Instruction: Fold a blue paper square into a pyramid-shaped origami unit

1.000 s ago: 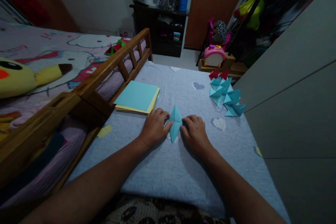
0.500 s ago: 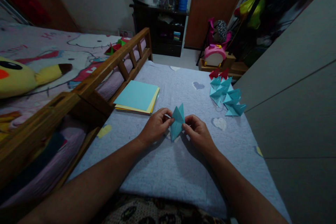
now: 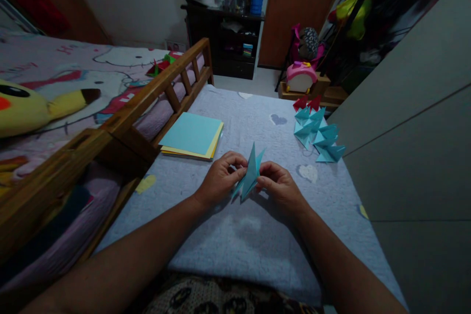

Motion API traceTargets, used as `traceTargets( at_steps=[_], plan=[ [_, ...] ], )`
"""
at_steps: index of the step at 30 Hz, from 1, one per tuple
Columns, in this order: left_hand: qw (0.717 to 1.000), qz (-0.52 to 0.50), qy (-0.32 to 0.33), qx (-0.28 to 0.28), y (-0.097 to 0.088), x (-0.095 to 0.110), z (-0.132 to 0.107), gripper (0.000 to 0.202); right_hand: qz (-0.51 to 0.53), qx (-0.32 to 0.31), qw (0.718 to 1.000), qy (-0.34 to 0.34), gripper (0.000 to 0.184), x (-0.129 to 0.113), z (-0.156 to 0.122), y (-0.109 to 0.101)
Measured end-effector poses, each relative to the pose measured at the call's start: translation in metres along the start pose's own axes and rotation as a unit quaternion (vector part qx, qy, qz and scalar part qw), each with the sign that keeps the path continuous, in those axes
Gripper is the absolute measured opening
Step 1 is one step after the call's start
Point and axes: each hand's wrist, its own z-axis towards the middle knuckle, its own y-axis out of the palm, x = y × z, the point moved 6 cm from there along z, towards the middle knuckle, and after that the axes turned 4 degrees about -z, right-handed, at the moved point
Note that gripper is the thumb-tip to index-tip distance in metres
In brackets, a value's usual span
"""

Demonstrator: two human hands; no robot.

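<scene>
Between my hands, just above the bed sheet, is a light blue folded origami paper (image 3: 251, 174) with narrow pointed tips at top and bottom. My left hand (image 3: 225, 176) pinches its left edge between thumb and fingers. On the other side my right hand (image 3: 278, 185) is closed on the right edge, thumb toward me. Left of the hands lies a stack of square coloured paper (image 3: 192, 133), light blue on top with yellow below. Several finished-looking blue folded paper pieces (image 3: 317, 133) stand grouped at the right, with red folded pieces (image 3: 306, 103) behind them.
A wooden bed rail (image 3: 147, 103) runs along the left side. Past it is another bed with a yellow plush toy (image 3: 33, 110). A pale cabinet panel (image 3: 412, 147) borders the right. The heart-patterned sheet (image 3: 235, 245) lies under my hands.
The blue folded paper has been turned and its flaps opened apart, so separate points now show at top and bottom. Both hands stay about where they were.
</scene>
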Motion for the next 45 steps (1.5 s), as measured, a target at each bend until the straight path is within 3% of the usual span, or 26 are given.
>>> traceTargets(
  at_steps=[8, 13, 18, 26, 31, 36, 45],
  plan=[
    [0.999, -0.003, 0.006, -0.052, 0.007, 0.006, -0.001, 0.013, 0.000, 0.016, 1.000, -0.006, 0.019, 0.000, 0.000, -0.002],
    [0.990, -0.113, -0.041, -0.072, 0.012, -0.001, -0.006, 0.021, 0.000, 0.046, 0.999, -0.008, 0.020, 0.000, 0.000, -0.006],
    [0.988, -0.137, -0.015, -0.067, 0.017, -0.002, -0.012, 0.057, -0.008, 0.058, 0.998, -0.010, 0.024, -0.003, 0.000, -0.006],
    [0.998, -0.034, -0.008, -0.046, 0.015, 0.001, -0.009, 0.017, -0.089, 0.061, 0.993, -0.048, 0.019, -0.011, -0.004, -0.002],
    [0.997, -0.005, 0.057, -0.042, 0.014, 0.012, -0.010, 0.013, -0.200, 0.080, 0.968, -0.128, 0.008, -0.022, -0.010, 0.001],
    [0.993, 0.039, 0.102, -0.054, 0.015, 0.023, -0.013, 0.011, -0.259, 0.061, 0.945, -0.191, 0.005, -0.028, -0.013, 0.005],
    [0.991, -0.009, 0.129, -0.034, 0.012, 0.021, -0.016, 0.007, -0.264, 0.050, 0.941, -0.205, 0.008, -0.027, -0.013, 0.005]
  ],
)
